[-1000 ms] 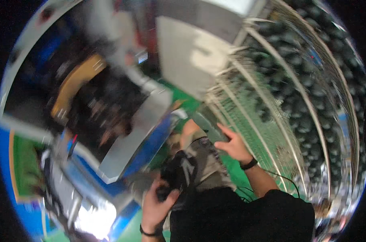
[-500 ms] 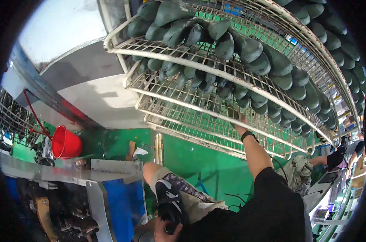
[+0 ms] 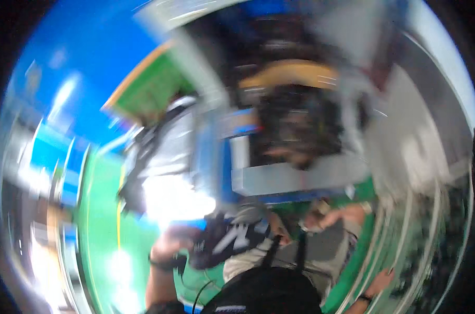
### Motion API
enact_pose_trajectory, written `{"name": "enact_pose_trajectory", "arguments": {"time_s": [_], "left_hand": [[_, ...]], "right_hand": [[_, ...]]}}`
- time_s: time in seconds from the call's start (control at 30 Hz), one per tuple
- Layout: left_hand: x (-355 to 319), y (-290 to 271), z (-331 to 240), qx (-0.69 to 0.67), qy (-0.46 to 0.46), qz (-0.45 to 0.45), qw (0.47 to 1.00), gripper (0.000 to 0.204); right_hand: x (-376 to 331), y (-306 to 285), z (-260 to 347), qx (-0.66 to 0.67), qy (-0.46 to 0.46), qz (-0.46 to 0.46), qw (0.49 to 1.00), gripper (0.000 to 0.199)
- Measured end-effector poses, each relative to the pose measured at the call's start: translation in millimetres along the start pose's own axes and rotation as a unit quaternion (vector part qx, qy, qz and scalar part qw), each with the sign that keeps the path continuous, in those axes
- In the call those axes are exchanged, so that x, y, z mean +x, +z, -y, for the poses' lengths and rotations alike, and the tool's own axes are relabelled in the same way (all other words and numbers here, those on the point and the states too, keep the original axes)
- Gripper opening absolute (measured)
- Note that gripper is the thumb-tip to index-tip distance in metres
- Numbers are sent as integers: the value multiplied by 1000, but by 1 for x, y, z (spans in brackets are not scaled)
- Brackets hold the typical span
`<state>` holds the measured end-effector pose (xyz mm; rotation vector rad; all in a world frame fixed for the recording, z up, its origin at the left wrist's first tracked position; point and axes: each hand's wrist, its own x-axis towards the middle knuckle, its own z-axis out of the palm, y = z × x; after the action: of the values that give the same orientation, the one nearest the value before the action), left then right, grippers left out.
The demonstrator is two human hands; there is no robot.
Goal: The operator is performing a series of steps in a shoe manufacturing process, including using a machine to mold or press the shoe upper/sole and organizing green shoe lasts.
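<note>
black shoe (image 3: 224,243) – left hand (image 3: 170,245) gripping, right hand (image 3: 381,282) apart

Everything around me is smeared by motion. I see a green floor (image 3: 99,220) with a bright glare patch (image 3: 172,199), blue panels (image 3: 86,68) to my left, a grey machine housing (image 3: 300,178) ahead, and wire racks (image 3: 431,246) at right.

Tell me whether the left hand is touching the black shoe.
Touching. The head view, though blurred, shows the left hand closed against the heel end of the black shoe, with no gap between them.
</note>
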<state>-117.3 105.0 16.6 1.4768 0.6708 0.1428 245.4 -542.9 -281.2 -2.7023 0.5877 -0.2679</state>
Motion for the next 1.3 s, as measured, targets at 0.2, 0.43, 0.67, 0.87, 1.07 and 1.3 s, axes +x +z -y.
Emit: {"name": "enact_pose_trajectory", "arguments": {"time_s": [0.2,0.43,0.67,0.87,1.07,1.3], "left_hand": [[-72,-91,10,23,81,-356,931,40],[-46,-218,28,551,-174,-407,708,49],[-120,-205,55,517,-142,-401,743,48],[-330,-60,112,409,-151,-493,753,35],[-517,134,115,338,-355,-669,559,34],[-622,282,149,197,-527,-729,390,39]], "right_hand": [[-76,-25,233,118,-401,254,872,41],[-122,1,324,193,-522,325,765,42],[-224,-13,392,162,-609,425,650,41],[-263,33,394,70,-658,528,533,39],[-285,10,414,-34,-710,573,407,37],[-309,32,433,-7,-696,576,428,39]]}}
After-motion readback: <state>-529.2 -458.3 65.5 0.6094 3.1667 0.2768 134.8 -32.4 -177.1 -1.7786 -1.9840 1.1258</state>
